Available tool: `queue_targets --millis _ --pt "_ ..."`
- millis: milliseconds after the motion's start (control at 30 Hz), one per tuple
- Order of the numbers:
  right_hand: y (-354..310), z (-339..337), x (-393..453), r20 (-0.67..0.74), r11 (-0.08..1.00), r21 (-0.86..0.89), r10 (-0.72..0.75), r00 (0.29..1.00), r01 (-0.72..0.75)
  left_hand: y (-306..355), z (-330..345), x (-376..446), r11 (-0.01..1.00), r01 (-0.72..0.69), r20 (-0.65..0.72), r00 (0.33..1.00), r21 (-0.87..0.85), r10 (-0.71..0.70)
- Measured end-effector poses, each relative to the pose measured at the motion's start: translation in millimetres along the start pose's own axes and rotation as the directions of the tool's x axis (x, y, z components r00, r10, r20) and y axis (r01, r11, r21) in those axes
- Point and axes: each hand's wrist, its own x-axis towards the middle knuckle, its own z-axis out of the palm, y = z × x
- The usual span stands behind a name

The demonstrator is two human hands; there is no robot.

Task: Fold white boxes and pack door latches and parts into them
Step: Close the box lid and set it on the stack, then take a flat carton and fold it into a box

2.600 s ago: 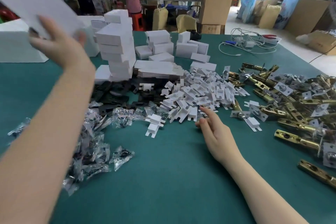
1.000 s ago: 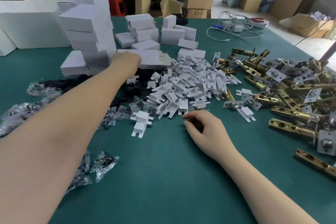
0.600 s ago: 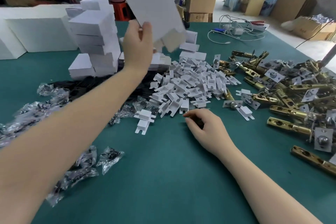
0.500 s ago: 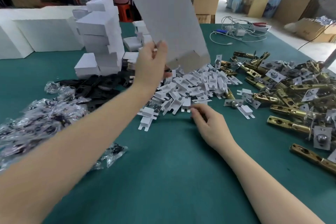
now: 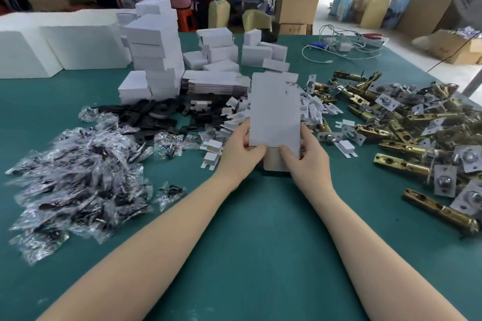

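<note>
Beyond both hands, the green table carried the bulk of the job. A tall stack of folded white boxes stood up and to the left of the left hand, with more folded ones scattered behind it, so a good share of the folding looked finished. A low pile of flat box blanks lay just past the hands, judged to be the boxes not yet made up. To the right of the right hand sprawled a large heap of brass door latches, unpacked. Left of the left hand lay a wide drift of small bagged parts, and directly ahead of the fingers a mound of white card inserts beside some black plates. Much packing therefore seemed to remain.

Between the hands stood one flat box blank, upright and unfolded, its lower flap hanging toward the table. The left hand pinched its lower left edge, thumb on the near face and fingers curled behind. The right hand gripped the lower right edge likewise, thumb across the front. Whether the fingers behind were prising the blank open could not be told.
</note>
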Motion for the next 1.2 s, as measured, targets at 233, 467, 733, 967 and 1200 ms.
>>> queue_targets --millis 233,467,733,967,1200 --pt "-6.3 -3.0 -0.4 0.115 0.996 0.083 -0.039 0.993 0.030 -7.0 -2.4 -0.9 0.991 -0.016 0.010 1.000 -0.132 0.018" --pt "-9.4 5.6 -2.0 0.184 0.994 0.099 -0.058 0.981 0.041 -6.2 0.6 -0.2 0.999 -0.032 -0.166 0.986 0.019 0.034" --pt "-12.2 17.7 -4.2 -0.035 0.997 -0.069 -0.048 0.998 0.045 0.3 3.5 -3.0 0.984 -0.104 -0.092 0.989 0.144 0.118" --pt "-13.8 14.5 -8.2 -0.125 0.959 -0.279 0.004 0.992 -0.039 -0.8 8.0 -8.6 0.957 -0.145 -0.012 0.988 0.251 0.153" --pt "-21.5 16.7 -15.7 -0.181 0.980 -0.193 0.008 0.983 -0.043 1.5 11.2 -15.1 0.935 -0.068 -0.036 0.996 0.348 0.086"
